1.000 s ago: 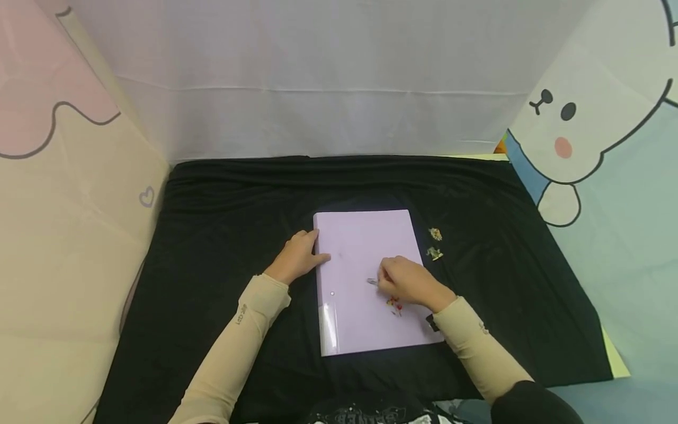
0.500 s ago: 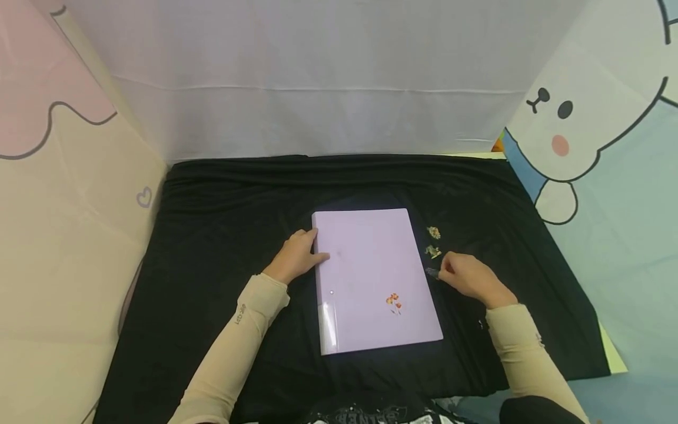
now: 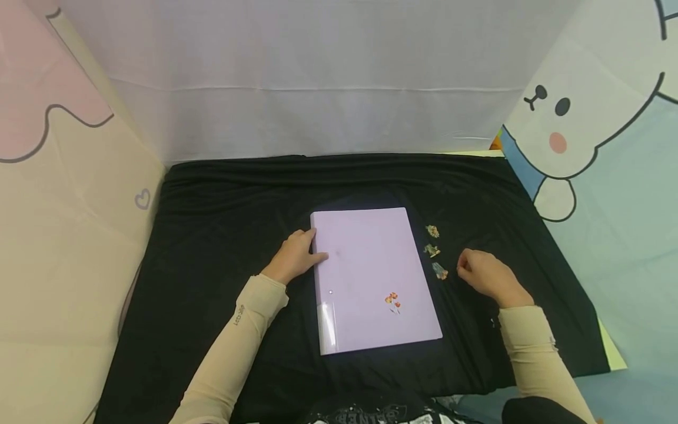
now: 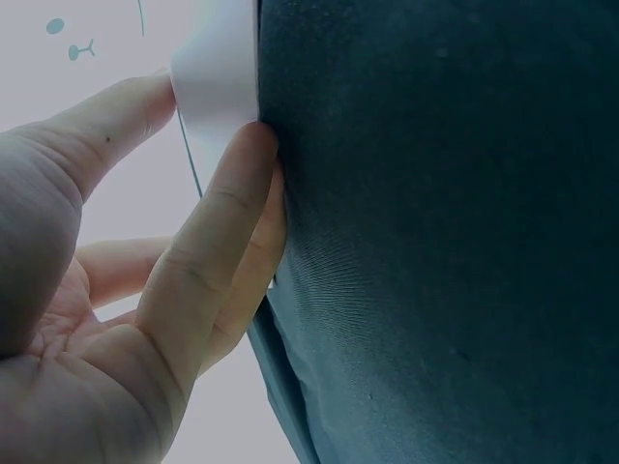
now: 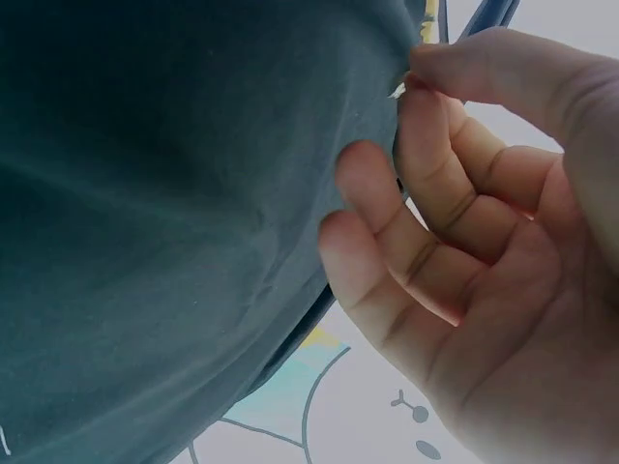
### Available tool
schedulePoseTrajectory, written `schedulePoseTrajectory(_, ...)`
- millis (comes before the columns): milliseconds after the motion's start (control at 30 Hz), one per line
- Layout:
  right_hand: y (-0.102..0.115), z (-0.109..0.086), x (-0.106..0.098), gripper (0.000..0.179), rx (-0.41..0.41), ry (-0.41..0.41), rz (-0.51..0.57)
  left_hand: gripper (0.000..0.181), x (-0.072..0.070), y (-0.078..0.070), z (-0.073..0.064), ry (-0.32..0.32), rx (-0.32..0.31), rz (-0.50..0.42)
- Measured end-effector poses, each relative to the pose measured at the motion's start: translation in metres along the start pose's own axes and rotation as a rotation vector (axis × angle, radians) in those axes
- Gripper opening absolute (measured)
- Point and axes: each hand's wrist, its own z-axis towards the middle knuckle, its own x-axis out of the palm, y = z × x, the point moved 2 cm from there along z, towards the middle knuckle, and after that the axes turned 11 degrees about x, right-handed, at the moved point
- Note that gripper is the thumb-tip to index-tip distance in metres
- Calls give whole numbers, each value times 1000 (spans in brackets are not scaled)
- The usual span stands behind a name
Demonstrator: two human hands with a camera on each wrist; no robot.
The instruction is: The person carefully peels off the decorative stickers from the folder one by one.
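1. One lilac binder (image 3: 365,253) is lying closed at the middle of the cloth, bearing one orange flower piece (image 3: 393,302) toward its five o'clock (sticker or thin cut-out, too small to tell which).
2. The left hand (image 3: 293,254) is gripping the spine between nine and ten o'clock, its thumb on one edge and fingertips on the other, probably keeping the cover from sliding.
3. Three loose pieces are lying just beside the binder: the upper piece (image 3: 432,231) and middle piece (image 3: 432,251) toward two o'clock, the lowest piece (image 3: 440,271) toward three. Their near-straight row is probably keeping each easy to pick out.
4. The right hand (image 3: 491,278) is hovering or resting beyond the lowest piece, at three o'clock, thumb and forefinger meeting, other fingers loosely bent. A pale speck (image 5: 397,90) is showing at those tips; whether it is being pinched, I cannot tell.
5. One black cloth (image 3: 238,194) is lying under everything, and one white curtain (image 3: 339,53) is hanging at twelve o'clock.
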Motion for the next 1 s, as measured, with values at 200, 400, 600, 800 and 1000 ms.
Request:
schedulePoseTrajectory(200,8,-2,-2,7,-37,-45,6,76,0,0,0,-6,5,10)
schedulePoseTrajectory(400,17,-3,-1,10,-50,-84,14,76,0,-1,-1,-3,-1,3)
schedulePoseTrajectory(600,33,-5,6,10,-100,-113,56,76,0,0,-2,-5,-2,3)
schedulePoseTrajectory(800,60,-9,19,11,-196,-178,44,76,0,-1,-2,-2,-8,0)
schedulePoseTrajectory(1000,89,-16,35,10,-299,-169,30,76,-2,-2,-2,1,-9,2)
